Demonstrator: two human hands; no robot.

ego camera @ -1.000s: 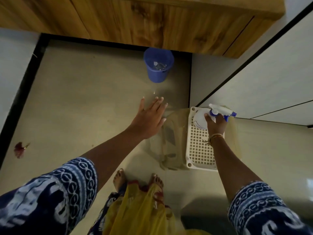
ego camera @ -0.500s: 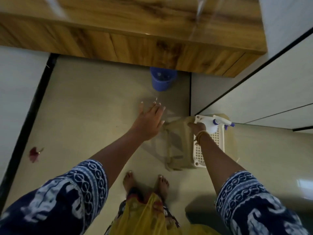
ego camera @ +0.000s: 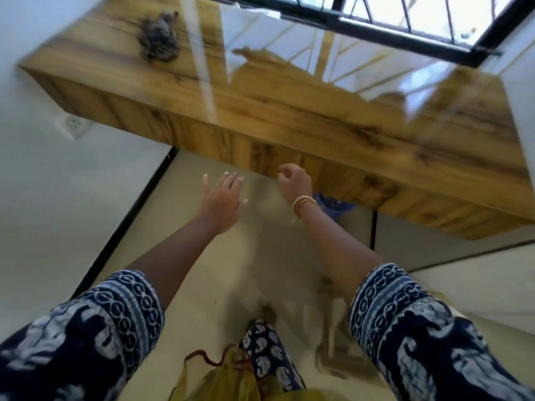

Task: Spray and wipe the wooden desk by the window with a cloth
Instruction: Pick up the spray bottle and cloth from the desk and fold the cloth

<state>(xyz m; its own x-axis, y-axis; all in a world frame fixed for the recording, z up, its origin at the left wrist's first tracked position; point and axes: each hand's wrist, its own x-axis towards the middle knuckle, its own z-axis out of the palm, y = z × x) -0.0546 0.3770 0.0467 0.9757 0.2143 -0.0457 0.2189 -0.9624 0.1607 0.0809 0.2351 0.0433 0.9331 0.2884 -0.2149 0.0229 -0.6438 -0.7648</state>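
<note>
Wooden and glossy, the bench [ego camera: 289, 111] runs below the black-framed window [ego camera: 405, 21], whose bars and bright panes mirror across its top. A dark, crumpled cloth [ego camera: 158, 36] lies on the bench top near its far left end, close to the wall and well apart from both my hands. I stand before the bench's front face, both arms stretched forward in navy sleeves with a white print.

My left hand [ego camera: 223, 202] hangs over the pale floor [ego camera: 188, 241] just short of the bench's front edge, fingers straight and spread, its grip apart and holding nothing. My right hand [ego camera: 295, 182] is just beside it, raised against the bench's front panel, fingers loosely curled with nothing between them; gold bangles [ego camera: 304, 204] circle that wrist. Whether the right fingertips touch the wood I cannot tell through the blur.

A blue bucket [ego camera: 333, 205] peeks out from under the bench, just right of my right wrist and mostly hidden by the front panel. A white wall socket [ego camera: 73, 125] sits below the bench's left end. On the floor near my right sleeve, back from the bench, a blurred beige shape shows, too smeared to name. Yellow fabric [ego camera: 231, 380] hangs at my waist.
</note>
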